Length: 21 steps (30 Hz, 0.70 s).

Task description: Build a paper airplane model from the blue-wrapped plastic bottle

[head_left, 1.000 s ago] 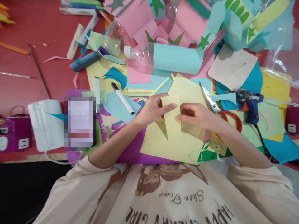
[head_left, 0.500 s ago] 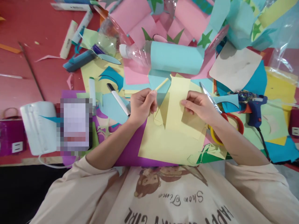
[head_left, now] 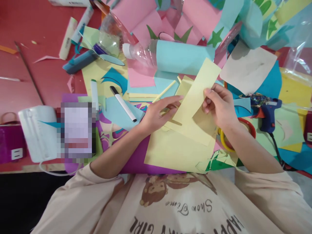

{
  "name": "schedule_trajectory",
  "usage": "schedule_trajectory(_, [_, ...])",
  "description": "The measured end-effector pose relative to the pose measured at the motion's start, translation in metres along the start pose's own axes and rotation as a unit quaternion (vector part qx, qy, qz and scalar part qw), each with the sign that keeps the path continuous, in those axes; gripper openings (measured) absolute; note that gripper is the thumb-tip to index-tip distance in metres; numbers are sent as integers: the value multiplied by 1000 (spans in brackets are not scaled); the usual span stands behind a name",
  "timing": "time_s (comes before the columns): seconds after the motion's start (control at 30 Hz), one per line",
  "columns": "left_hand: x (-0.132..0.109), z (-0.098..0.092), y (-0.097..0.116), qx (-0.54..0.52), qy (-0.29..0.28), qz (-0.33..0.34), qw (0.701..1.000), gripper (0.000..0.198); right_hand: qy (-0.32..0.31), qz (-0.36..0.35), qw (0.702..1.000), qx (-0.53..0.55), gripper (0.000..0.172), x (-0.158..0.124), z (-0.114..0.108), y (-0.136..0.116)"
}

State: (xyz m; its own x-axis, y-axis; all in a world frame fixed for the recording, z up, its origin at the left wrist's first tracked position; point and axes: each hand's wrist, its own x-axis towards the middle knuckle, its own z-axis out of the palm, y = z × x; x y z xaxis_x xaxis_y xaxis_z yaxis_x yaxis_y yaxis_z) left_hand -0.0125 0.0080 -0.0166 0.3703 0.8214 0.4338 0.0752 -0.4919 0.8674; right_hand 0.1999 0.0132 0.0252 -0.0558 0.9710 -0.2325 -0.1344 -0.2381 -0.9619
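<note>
My right hand (head_left: 218, 105) pinches the right edge of a pale yellow paper strip (head_left: 200, 87), which is tilted with its top toward the right. My left hand (head_left: 162, 112) is open beside the strip's left edge, thumb and fingers apart; whether the fingertips touch the paper I cannot tell. Just beyond that hand lies a narrow yellow paper sliver (head_left: 167, 89). Under both hands is a larger yellow sheet (head_left: 180, 151) with cut pieces on it. Scissors with red and yellow handles (head_left: 225, 143) are partly hidden by my right forearm.
A plastic bottle wrapped in light blue paper (head_left: 184, 57) lies across the far side. A black-capped marker (head_left: 123, 104) lies left of my hands. To the right is a blue glue gun (head_left: 266, 113) with its cord. A white case (head_left: 40, 133) and a blurred phone-like device (head_left: 77, 130) are at left.
My left hand has let go of the narrow sliver, opened and moved right. My right hand has lifted the yellow strip and tilted it to the right.
</note>
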Motion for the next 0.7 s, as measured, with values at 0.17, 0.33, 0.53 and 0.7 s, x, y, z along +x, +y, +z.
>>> schedule_trajectory(0.17, [5,-3,6,24,-19,53,998,28,22,4,1000,-14,33,1,-1,-2])
schedule_trajectory(0.33, [6,-8,4,5,-66,73,995,28,27,-5,998,-50,32,1,-2,0])
schedule_trajectory(0.53, [6,-11,6,-40,-87,22,995,15,9,-10,1000,-11,26,0,-2,1])
schedule_trajectory(0.7, [6,-10,11,-66,-43,-59,995,24,-40,43,997,49,22,-4,3,-1])
